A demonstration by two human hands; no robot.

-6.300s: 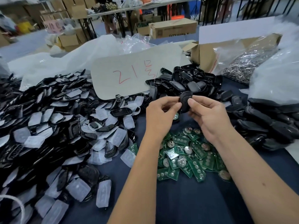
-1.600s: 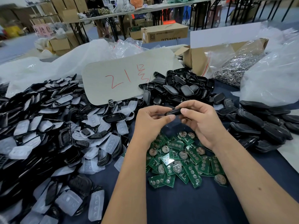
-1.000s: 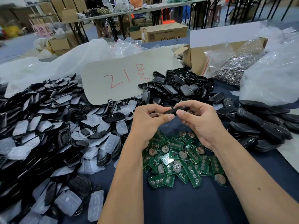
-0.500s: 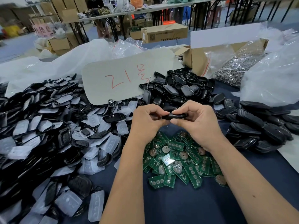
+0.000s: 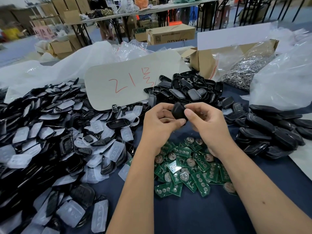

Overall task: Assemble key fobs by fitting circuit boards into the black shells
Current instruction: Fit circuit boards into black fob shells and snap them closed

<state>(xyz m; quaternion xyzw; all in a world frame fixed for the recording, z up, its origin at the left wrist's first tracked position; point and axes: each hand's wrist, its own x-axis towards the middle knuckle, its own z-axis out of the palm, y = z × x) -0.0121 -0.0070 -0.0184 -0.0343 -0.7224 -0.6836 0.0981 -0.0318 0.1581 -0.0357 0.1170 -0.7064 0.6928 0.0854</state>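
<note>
Your left hand (image 5: 158,122) & right hand (image 5: 207,125) both pinch one black shell (image 5: 179,110) above the green circuit boards (image 5: 187,168), w/ forearms hiding part of that pile. Shell heap (image 5: 187,92) sits just behind; clear button pads (image 5: 70,156) crowd the left, finished fobs (image 5: 276,132) on the right.

Bare cloth (image 5: 194,215) between part piles (image 5: 50,132)
</note>
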